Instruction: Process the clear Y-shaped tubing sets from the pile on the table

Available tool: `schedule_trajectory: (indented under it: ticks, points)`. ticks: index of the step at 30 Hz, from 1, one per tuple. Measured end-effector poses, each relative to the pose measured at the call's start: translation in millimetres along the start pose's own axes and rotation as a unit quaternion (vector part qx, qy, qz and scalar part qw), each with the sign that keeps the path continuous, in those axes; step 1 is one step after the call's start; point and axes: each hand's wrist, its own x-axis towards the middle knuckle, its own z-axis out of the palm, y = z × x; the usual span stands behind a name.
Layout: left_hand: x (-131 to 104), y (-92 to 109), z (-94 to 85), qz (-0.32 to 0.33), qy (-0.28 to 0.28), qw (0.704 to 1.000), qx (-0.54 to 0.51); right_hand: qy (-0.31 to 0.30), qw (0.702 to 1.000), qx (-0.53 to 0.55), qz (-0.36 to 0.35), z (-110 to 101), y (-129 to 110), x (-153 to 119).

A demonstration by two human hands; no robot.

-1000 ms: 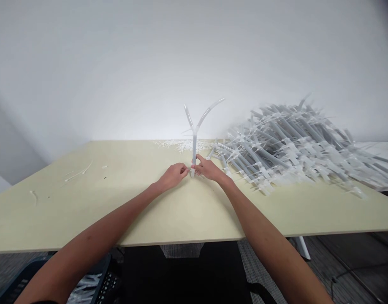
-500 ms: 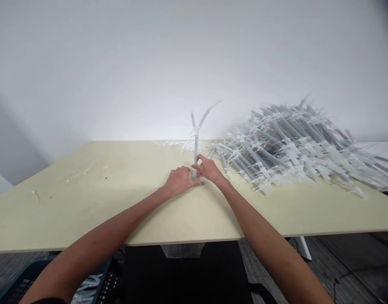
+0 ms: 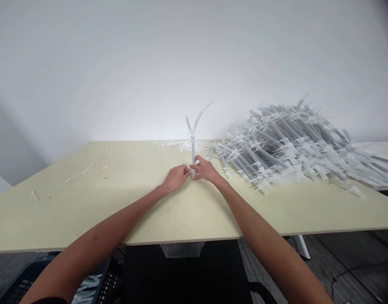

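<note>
1. Gripped the lower stem of a Y-shaped tube assembly (image 3: 193,147) between the thumb and fingers of the right hand (image 3: 204,169).
2. Pinched thumb and fingertips together on the left hand (image 3: 175,177), right beside the foot of the stem; could not tell of anything caught between.
3. Held the assembly upright over the middle of the pale yellow table (image 3: 133,160), with a short branch leaning left and a longer branch curving up to the right.
4. Showed thin white tails at the fork, slightly blurred.
5. Saw, behind, near the white wall (image 3: 149,63), a scatter of white cable-tie pieces (image 3: 183,146).
6. Saw, to the right, a large pile of similar tube assemblies (image 3: 282,145), grey and white.
7. Saw, to the left, a few loose cable ties (image 3: 85,172) lying apart.
8. Saw, below the table's front edge at lower left, a dark perforated basket (image 3: 109,278) with pale pieces (image 3: 88,287) inside.
</note>
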Motion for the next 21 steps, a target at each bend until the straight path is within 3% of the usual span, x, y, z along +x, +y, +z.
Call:
schedule_trajectory:
  ticks: [8,16,21]
  points:
    - [7,-14,-13.5,-0.016,-0.036,0.996,-0.076,-0.085,0.987,0.129,-0.037,1,5,-1]
    - [12,-24,-24.7,0.002,-0.139,0.967,-0.212,-0.077,0.989,0.12,-0.041,1,15,7]
    - [12,-28,-26.0,-0.005,-0.138,0.97,-0.201,-0.071,0.992,0.091,-0.055,0,19,8]
